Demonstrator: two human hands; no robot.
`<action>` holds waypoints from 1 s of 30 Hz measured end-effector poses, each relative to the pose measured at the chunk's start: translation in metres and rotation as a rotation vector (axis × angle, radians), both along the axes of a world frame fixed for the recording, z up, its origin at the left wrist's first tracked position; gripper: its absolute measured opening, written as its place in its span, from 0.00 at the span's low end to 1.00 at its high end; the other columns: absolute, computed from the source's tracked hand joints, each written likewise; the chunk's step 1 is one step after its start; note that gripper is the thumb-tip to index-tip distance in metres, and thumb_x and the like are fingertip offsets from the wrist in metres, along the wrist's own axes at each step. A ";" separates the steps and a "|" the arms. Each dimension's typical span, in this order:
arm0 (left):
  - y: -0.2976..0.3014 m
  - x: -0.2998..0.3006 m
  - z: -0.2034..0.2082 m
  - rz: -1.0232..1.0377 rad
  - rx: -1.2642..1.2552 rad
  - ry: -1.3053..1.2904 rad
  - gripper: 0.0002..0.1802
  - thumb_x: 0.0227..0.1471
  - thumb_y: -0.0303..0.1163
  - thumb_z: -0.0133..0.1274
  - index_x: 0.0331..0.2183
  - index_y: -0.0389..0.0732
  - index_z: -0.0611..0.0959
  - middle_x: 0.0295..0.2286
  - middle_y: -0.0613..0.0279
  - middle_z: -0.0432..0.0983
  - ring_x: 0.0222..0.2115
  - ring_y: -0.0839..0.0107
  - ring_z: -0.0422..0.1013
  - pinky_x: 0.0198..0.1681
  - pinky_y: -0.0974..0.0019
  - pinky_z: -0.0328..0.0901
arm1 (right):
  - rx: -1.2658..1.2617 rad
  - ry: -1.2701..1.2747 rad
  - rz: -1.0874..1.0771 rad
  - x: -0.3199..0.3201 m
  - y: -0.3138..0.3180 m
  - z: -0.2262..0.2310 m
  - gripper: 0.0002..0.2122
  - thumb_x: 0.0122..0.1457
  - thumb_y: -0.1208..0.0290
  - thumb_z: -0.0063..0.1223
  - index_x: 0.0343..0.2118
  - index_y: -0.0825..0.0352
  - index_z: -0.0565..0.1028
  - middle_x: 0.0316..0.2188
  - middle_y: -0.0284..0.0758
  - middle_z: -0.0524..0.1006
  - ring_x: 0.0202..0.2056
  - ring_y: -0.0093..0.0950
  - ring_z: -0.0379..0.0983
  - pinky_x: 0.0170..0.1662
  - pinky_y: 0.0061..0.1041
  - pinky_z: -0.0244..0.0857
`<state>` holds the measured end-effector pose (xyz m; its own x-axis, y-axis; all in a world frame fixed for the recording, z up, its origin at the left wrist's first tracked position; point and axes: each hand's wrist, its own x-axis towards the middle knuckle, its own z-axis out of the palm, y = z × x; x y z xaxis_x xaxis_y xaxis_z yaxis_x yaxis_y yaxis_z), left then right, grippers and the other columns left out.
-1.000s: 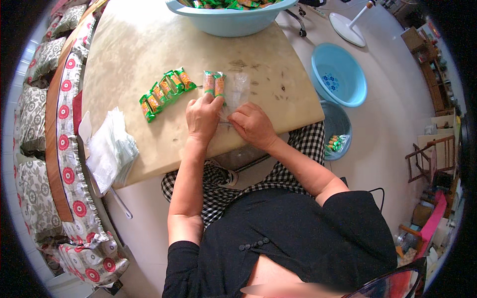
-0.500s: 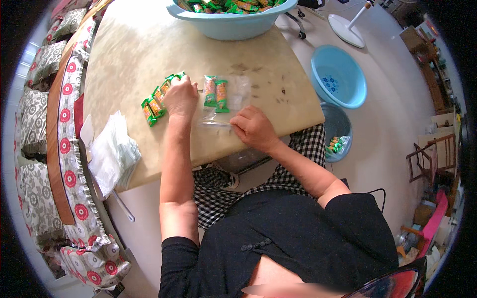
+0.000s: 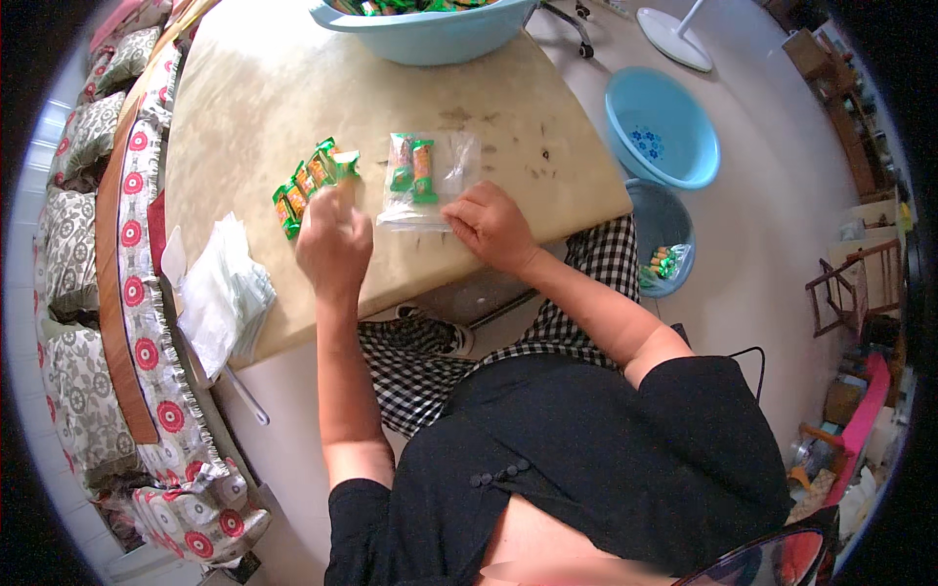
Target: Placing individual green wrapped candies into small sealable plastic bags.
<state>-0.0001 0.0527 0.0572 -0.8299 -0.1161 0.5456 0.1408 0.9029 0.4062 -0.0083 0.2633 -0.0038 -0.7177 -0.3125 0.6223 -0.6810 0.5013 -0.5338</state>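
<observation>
A clear plastic bag (image 3: 459,161) lies flat on the table, with two small green-and-orange snack packets (image 3: 423,174) side by side in it. My right hand (image 3: 491,227) is closed at the bag's near right corner, pinching its edge. To the left, several more packets (image 3: 305,181) of the same kind lie in a slanting row. My left hand (image 3: 334,249) is just in front of that row, its fingers smeared by motion. Whether it holds a packet cannot be made out. One packet (image 3: 347,166) at the row's right end is also blurred.
A blue basin (image 3: 420,44) full of packets stands at the table's far edge. Stacked clear bags (image 3: 227,293) lie at the left edge. On the floor to the right are a light blue basin (image 3: 674,127) and a darker tub (image 3: 674,220) with a few packets inside.
My left hand has drawn back toward me from the packet row. The bag now lies flatter around the two packets, and my right hand stays at its corner. The view has shifted slightly.
</observation>
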 end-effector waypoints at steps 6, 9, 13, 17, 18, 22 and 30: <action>0.007 0.074 -0.006 -0.269 0.002 -0.204 0.10 0.41 0.23 0.55 0.32 0.42 0.78 0.25 0.57 0.75 0.22 0.66 0.73 0.27 0.64 0.68 | -0.092 -0.013 -0.041 0.000 -0.002 -0.003 0.04 0.48 0.73 0.56 0.26 0.65 0.74 0.24 0.39 0.71 0.30 0.40 0.68 0.34 0.38 0.63; 0.022 0.065 -0.015 -0.288 -0.051 -0.203 0.10 0.41 0.27 0.55 0.32 0.44 0.78 0.25 0.58 0.74 0.23 0.59 0.73 0.25 0.61 0.67 | -0.094 0.003 -0.045 -0.001 -0.002 -0.001 0.04 0.48 0.74 0.57 0.27 0.65 0.74 0.24 0.37 0.71 0.29 0.38 0.68 0.33 0.35 0.63; 0.048 0.039 -0.028 -0.230 -0.071 -0.121 0.09 0.44 0.31 0.54 0.33 0.46 0.78 0.27 0.58 0.76 0.24 0.59 0.74 0.25 0.60 0.68 | -0.127 0.056 -0.002 -0.002 -0.001 -0.004 0.05 0.46 0.75 0.58 0.27 0.65 0.74 0.24 0.35 0.72 0.30 0.35 0.68 0.33 0.32 0.64; 0.069 0.020 -0.051 -0.156 -0.159 -0.106 0.07 0.46 0.33 0.52 0.31 0.45 0.78 0.26 0.57 0.74 0.23 0.57 0.73 0.23 0.58 0.68 | -0.130 -0.003 -0.010 0.000 -0.001 -0.004 0.05 0.46 0.73 0.58 0.26 0.64 0.74 0.25 0.35 0.74 0.32 0.37 0.70 0.37 0.34 0.66; 0.071 0.019 -0.053 -0.143 -0.201 -0.162 0.09 0.47 0.35 0.52 0.33 0.45 0.78 0.27 0.57 0.74 0.22 0.57 0.73 0.22 0.59 0.68 | -0.135 0.002 -0.002 -0.001 -0.001 -0.004 0.05 0.46 0.73 0.58 0.26 0.64 0.75 0.25 0.35 0.74 0.32 0.37 0.70 0.37 0.34 0.66; 0.076 0.025 -0.050 -0.213 -0.173 -0.166 0.11 0.47 0.35 0.52 0.35 0.45 0.79 0.29 0.56 0.74 0.22 0.56 0.73 0.23 0.58 0.68 | -0.152 0.037 0.007 -0.003 0.002 -0.005 0.07 0.43 0.77 0.59 0.27 0.66 0.75 0.25 0.35 0.72 0.30 0.35 0.69 0.34 0.32 0.65; 0.075 0.010 -0.063 -0.072 -0.274 -0.145 0.16 0.46 0.37 0.53 0.40 0.46 0.78 0.27 0.57 0.74 0.20 0.59 0.73 0.21 0.60 0.68 | -0.127 0.023 -0.012 -0.002 -0.001 -0.003 0.07 0.43 0.78 0.58 0.27 0.66 0.74 0.25 0.35 0.72 0.30 0.36 0.69 0.34 0.32 0.65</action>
